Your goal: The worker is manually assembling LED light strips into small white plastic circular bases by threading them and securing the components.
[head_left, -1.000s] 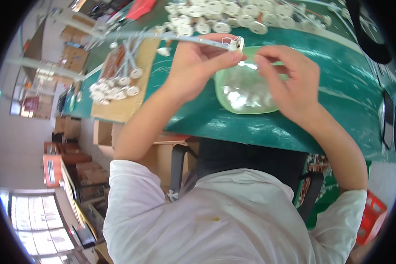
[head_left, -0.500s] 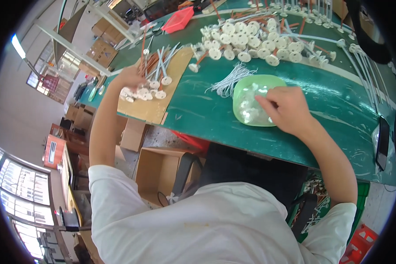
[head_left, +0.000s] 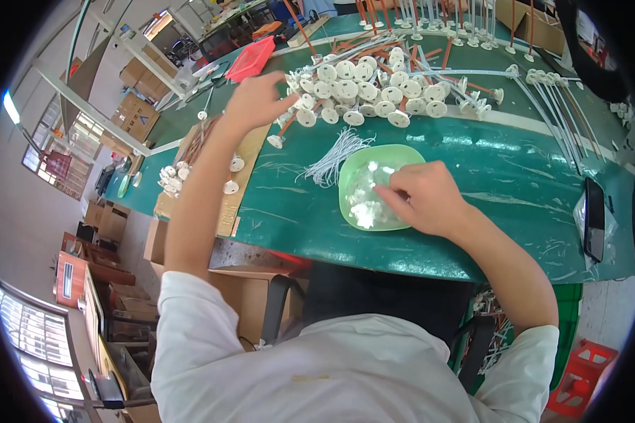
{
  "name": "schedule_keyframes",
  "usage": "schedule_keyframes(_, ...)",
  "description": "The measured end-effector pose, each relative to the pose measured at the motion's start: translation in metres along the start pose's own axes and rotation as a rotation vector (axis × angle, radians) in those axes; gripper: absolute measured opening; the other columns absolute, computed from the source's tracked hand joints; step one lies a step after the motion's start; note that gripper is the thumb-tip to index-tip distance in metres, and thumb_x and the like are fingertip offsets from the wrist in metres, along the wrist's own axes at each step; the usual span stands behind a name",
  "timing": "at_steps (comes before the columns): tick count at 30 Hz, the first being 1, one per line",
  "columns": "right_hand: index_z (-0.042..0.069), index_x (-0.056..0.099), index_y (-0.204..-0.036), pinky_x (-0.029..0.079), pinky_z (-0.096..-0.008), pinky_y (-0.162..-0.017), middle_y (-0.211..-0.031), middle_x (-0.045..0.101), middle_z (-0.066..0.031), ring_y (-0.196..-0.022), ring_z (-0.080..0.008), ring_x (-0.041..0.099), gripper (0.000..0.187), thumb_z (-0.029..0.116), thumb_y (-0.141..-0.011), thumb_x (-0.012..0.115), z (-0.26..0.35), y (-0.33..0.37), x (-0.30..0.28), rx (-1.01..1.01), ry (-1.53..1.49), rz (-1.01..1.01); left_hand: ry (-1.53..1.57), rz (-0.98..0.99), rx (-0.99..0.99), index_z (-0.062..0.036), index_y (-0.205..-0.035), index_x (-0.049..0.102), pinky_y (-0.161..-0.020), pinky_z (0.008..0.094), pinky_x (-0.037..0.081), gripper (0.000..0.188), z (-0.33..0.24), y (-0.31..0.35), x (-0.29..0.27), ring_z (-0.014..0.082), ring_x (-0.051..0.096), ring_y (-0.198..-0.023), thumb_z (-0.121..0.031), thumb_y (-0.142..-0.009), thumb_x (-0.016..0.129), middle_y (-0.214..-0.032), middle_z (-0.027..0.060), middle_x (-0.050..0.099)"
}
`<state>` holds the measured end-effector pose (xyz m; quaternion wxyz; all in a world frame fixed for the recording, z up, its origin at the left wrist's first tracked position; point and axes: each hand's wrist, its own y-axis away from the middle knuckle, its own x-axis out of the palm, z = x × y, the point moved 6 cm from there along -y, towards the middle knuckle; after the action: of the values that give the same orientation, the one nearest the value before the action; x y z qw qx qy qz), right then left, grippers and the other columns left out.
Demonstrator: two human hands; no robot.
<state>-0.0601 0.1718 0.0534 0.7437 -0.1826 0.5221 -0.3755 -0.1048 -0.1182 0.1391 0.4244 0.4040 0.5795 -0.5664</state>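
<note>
**Left hand (head_left: 257,102) at the disc heap, right hand (head_left: 430,201) over the bowl**

The green tabletop (head_left: 296,229) ends in a curved near edge before the person's lap; a strip of it lies between that edge and one pale green bowl (head_left: 351,166), with a wider stretch running right to one black phone (head_left: 594,218). The right hand is at the bowl's right side, fingers curled, thumb near forefinger; whether it pinches any of the small shiny pieces (head_left: 363,213) inside cannot be told. Just beyond the bowl's left side lies one bundle of white ties (head_left: 335,158). Two white discs show right of the left forearm, over the cardboard sheet (head_left: 231,211). Farther off, the left hand reaches with fingers parted to the left end of the heap of white disc-ended rods (head_left: 356,92), over twenty discs; contact is unclear. One red tray (head_left: 250,58) lies beyond.
</note>
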Motion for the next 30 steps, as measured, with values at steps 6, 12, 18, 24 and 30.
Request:
schedule_keyframes(6, 0.007, 0.054, -0.059, 0.042, -0.0382, -0.044, -0.053, 0.052, -0.0074, -0.046, -0.0271, 0.052, 0.03, 0.017, -0.082, 0.071, -0.001, 0.003, 0.007, -0.066, 0.03, 0.036, 0.082, -0.128, 0.08, -0.0077, -0.119, 0.065, -0.081, 0.0416, 0.052, 0.056, -0.041, -0.072, 0.054, 0.0339, 0.068, -0.087, -0.048, -0.081, 0.067, -0.091, 0.0179, 0.071)
schedule_keyframes(12, 0.008, 0.052, -0.058, 0.041, -0.0375, -0.042, -0.051, 0.049, -0.0051, -0.045, -0.0247, 0.051, 0.031, 0.018, -0.081, 0.072, 0.004, 0.004, 0.004, -0.141, 0.105, 0.022, 0.118, -0.142, 0.123, -0.0068, -0.103, 0.071, -0.072, 0.0391, 0.052, 0.04, -0.038, -0.069, 0.046, 0.0309, 0.068, -0.076, -0.04, -0.08, 0.071, -0.08, 0.0161, 0.07)
schedule_keyframes(18, 0.009, 0.052, -0.059, 0.04, -0.0372, -0.042, -0.052, 0.048, -0.0041, -0.046, -0.0238, 0.052, 0.03, 0.017, -0.079, 0.073, 0.004, 0.003, 0.001, -0.163, 0.112, -0.039, 0.229, -0.264, 0.081, -0.0034, -0.089, 0.071, -0.06, 0.0307, 0.052, 0.03, -0.061, 0.004, -0.023, 0.0212, 0.068, -0.064, -0.031, -0.078, 0.075, -0.073, 0.0121, 0.069)
schedule_keyframes(24, 0.007, 0.062, -0.072, 0.045, -0.0323, -0.046, -0.064, 0.059, -0.0057, -0.054, -0.0219, 0.058, 0.016, 0.01, -0.075, 0.077, 0.008, 0.0, -0.014, -0.092, 0.011, -0.183, 0.272, -0.552, 0.397, -0.0031, -0.083, 0.069, -0.047, 0.0257, 0.044, 0.024, -0.121, 0.095, -0.056, 0.0126, 0.057, -0.052, -0.017, -0.071, 0.084, -0.062, 0.0046, 0.061)
schedule_keyframes(30, 0.002, 0.067, -0.094, 0.052, -0.0266, -0.057, -0.092, 0.068, -0.0108, -0.071, -0.0182, 0.066, 0.028, 0.008, -0.071, 0.082, 0.01, -0.005, -0.026, 0.02, -0.248, -0.388, 0.347, -0.747, 0.737, -0.0052, -0.084, 0.067, -0.047, 0.0259, 0.044, 0.032, -0.153, 0.107, -0.013, 0.0169, 0.058, -0.055, -0.014, -0.061, 0.087, -0.067, 0.0019, 0.059)
